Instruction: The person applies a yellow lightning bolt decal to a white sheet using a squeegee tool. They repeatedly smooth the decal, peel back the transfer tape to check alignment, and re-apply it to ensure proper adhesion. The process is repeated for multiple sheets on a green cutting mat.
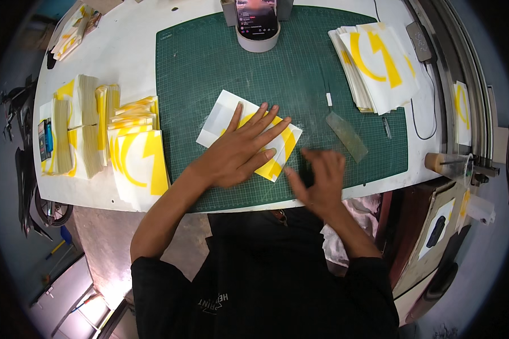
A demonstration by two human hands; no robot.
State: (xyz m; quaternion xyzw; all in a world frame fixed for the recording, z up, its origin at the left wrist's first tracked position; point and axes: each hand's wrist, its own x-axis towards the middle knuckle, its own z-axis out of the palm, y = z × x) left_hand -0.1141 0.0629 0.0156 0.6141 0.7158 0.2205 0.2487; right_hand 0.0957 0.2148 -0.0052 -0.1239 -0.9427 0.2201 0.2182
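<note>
My fingers work over the green mat (209, 68), which covers most of the white table (136, 34) ahead of me. Well off my left fingertips, toward the table's left edge, lie stacks (104, 127) of yellow-printed sheets, and far beyond my right fingers, at the mat's upper right corner, a second pile (379, 62) of the same. Straight ahead of both hands a phone (257, 20) stands propped on a roll. Just beyond my right fingertips lies a clear strip (346, 135), a scraper by the look of it. Under my left hand (237, 152) is the sheet (220, 116), white with a yellow mark; my fingers (266, 121) are spread flat and press it to the mat. My right hand (319, 181) hovers just beside its lower right corner, blurred, fingers loosely curled and holding nothing I can make out. To do this well, I judge I should keep the left palm's weight even so the sheet cannot creep, and work from under the fingers outward. The sheet sits turned on the grid, its long axis running from upper left to lower right, one corner pointing toward my right hand.
</note>
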